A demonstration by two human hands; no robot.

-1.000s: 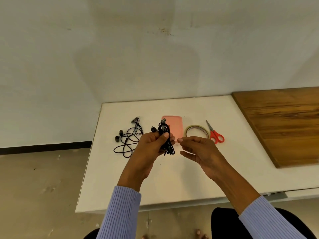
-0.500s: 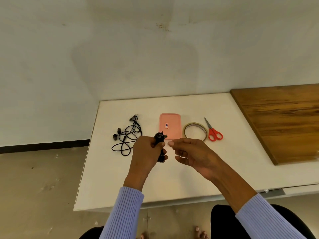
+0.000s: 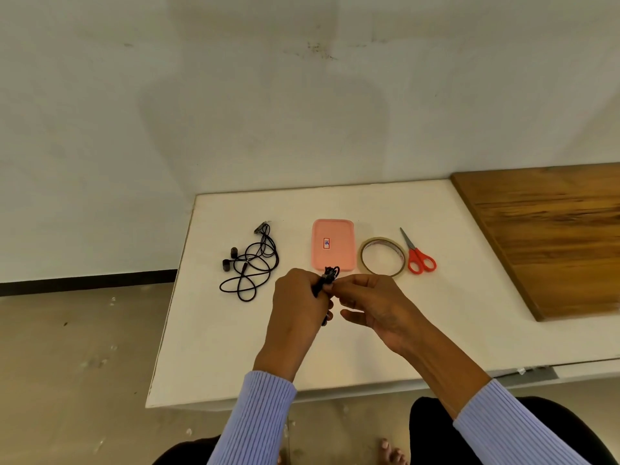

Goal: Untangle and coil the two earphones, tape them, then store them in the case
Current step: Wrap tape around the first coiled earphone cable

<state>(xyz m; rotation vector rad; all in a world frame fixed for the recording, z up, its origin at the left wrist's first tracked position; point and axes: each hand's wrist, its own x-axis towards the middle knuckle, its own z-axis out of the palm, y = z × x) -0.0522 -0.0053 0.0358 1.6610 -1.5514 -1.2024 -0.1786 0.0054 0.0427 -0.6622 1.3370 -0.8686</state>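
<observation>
My left hand [image 3: 297, 308] grips a coiled black earphone bundle [image 3: 328, 276] above the white table, most of the coil hidden in its fist. My right hand [image 3: 375, 303] pinches the top of that bundle with thumb and forefinger; any tape between the fingers is too small to tell. A second black earphone [image 3: 250, 266] lies loose and uncoiled on the table to the left. The pink case [image 3: 332, 245] lies flat and closed just beyond my hands. A roll of clear tape [image 3: 382, 256] sits to the right of the case.
Red-handled scissors [image 3: 419, 260] lie right of the tape roll. A wooden board [image 3: 550, 236] covers the table's right side. The white table [image 3: 335, 347] ends at its left edge near the loose earphone; a wall stands close behind.
My hands lowered toward the table. The left hand closed tighter round the coil, hiding most of it. The right hand's pinch moved onto the top of the bundle.
</observation>
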